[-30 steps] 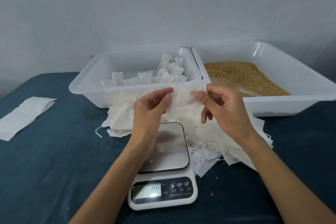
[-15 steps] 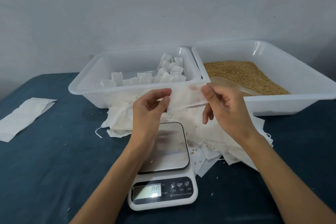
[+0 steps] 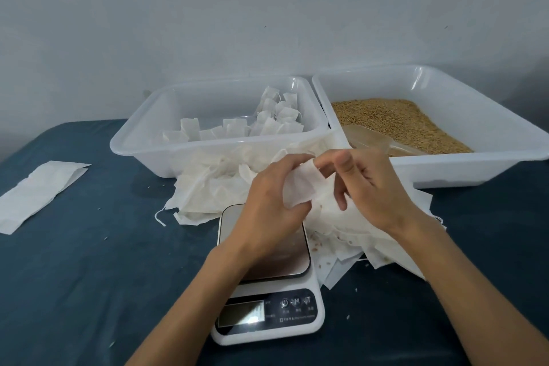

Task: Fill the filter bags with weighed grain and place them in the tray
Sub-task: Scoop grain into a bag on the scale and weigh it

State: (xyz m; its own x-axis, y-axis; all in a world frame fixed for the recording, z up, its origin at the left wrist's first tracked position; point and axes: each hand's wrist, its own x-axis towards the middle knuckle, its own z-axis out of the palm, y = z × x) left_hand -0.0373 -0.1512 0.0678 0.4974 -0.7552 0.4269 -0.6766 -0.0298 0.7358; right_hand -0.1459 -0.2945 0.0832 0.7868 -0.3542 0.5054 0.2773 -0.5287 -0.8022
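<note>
My left hand (image 3: 271, 202) grips an empty white filter bag (image 3: 300, 187) just above the kitchen scale (image 3: 267, 276). My right hand (image 3: 368, 184) pinches the bag's top edge with thumb and fingertips, its other fingers spread. A heap of empty bags (image 3: 214, 193) lies behind and right of the scale. The left white tray (image 3: 142, 145) holds several filled bags (image 3: 276, 119). The right tray (image 3: 490, 157) holds brown grain (image 3: 395, 125) with a translucent scoop (image 3: 374, 140) lying in it.
A flat white bag strip (image 3: 38, 190) lies on the dark blue cloth at far left. Loose grains dot the bags right of the scale. A plain wall stands close behind both trays.
Both hands came lower and closer together with the bag. It was stretched flat between them and is now crumpled in my left hand, above the scale.
</note>
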